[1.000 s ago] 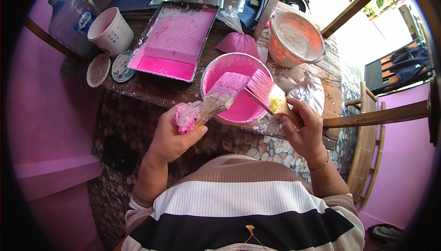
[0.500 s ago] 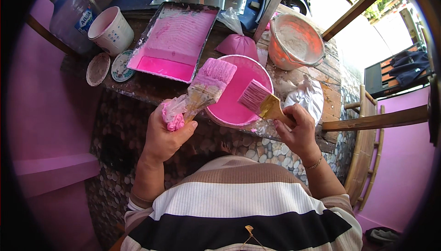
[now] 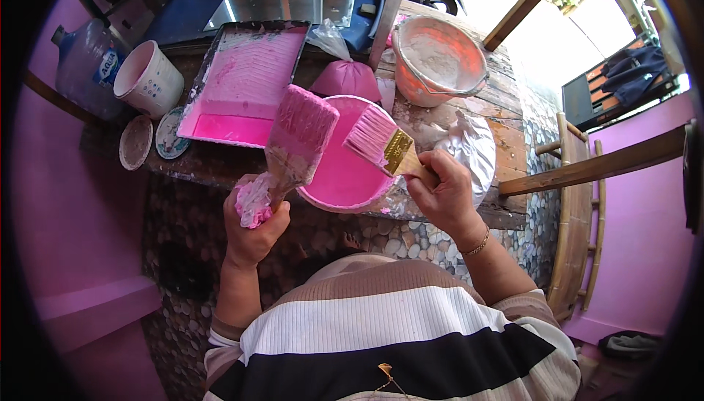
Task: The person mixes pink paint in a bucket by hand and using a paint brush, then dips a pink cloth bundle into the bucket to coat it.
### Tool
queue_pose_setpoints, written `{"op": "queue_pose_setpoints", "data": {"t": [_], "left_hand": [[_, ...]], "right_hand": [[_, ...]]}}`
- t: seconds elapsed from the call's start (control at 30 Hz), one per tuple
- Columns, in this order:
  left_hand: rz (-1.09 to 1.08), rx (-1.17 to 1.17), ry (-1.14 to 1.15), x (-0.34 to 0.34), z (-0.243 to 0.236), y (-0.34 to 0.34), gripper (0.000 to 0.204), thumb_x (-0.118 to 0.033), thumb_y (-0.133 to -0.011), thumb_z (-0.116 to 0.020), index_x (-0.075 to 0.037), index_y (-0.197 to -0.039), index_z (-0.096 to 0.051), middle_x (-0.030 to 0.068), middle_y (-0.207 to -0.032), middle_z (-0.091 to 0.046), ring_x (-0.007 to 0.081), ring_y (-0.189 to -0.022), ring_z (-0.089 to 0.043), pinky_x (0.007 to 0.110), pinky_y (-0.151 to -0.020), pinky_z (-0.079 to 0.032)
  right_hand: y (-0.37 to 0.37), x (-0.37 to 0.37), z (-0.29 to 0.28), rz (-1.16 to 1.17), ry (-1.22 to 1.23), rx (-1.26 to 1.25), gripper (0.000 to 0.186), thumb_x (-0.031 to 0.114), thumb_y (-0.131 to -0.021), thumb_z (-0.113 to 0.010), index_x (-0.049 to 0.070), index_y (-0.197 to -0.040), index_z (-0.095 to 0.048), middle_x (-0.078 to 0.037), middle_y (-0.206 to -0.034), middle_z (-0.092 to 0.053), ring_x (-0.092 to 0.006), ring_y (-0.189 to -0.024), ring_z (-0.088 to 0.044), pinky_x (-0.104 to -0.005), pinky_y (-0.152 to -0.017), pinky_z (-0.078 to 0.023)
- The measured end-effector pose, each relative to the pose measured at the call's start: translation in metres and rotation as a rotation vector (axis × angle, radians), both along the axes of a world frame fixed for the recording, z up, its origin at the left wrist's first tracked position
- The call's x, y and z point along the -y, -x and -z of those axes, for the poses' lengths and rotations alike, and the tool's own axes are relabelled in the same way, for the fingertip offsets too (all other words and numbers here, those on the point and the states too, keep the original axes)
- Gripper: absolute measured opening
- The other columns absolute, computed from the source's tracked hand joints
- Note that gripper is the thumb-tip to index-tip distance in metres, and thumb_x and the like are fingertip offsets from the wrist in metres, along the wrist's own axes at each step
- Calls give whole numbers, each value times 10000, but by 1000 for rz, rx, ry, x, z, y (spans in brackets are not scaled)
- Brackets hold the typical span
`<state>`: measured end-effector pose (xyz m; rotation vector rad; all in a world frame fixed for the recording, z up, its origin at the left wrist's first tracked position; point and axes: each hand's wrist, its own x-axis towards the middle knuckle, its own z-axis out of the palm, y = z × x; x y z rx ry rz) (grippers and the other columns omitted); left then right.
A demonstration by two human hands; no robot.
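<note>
My left hand (image 3: 253,225) is closed around the handle of a wide paintbrush (image 3: 302,133), its bristles up and coated with pink. A crumpled, pink-smeared plastic wrap (image 3: 254,201) is held in that hand too, against the brush handle. With my right hand (image 3: 449,194) I grip a second paintbrush (image 3: 372,137) by its wooden handle; its gold-coloured ferrule faces up and its pink bristles point left. Both brushes are above a round bucket (image 3: 312,197) of bright pink paint, and their bristles are apart. The left brush hides part of the bucket's left side.
Behind the bucket lie a pink-coated paint tray (image 3: 253,71) and a tied plastic bag (image 3: 346,78) of pink paint. An orange bucket (image 3: 411,82) with whitish contents stands right, above a white bag (image 3: 473,155). A white tub (image 3: 150,82) and large water bottle (image 3: 84,71) stand left.
The left brush has tipped more upright and its bristles have swung left. The right brush has rolled, bringing its ferrule into plain sight. The whole view has shifted slightly.
</note>
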<state>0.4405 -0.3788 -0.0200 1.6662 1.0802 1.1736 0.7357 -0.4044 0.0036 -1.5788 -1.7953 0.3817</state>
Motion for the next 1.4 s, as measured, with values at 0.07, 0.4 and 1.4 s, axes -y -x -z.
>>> {"op": "queue_pose_setpoints", "data": {"t": [0.07, 0.4, 1.4], "left_hand": [[-39, -32, -22, 2, 1, 2, 248, 25, -677, -652, -2, -907, -564, 40, -818, -541, 130, -697, -524, 259, -648, -429], [-24, 85, 118, 5, -5, 5, 220, 76, -713, -622, -22, -887, -529, 2, -776, -492, 88, -680, -476, 234, -618, -382], [-73, 213, 206, -1, -29, -25, 188, 16, -764, -587, 14, -931, -501, 24, -657, -478, 65, -505, -419, 205, -462, -332]], "right_hand": [[-2, 5, -2, 8, -22, 9, 229, 98, -687, -690, 21, -871, -577, -116, -727, -535, -287, -622, -567, -357, -564, -456], [-12, 28, 13, -40, -63, 178, 251, 112, -713, -723, 43, -942, -645, -79, -705, -548, -244, -559, -572, -338, -505, -447], [-33, 4, 11, -212, 44, 187, 255, 170, -761, -676, 58, -974, -592, -89, -767, -522, -268, -647, -587, -376, -584, -472]]}}
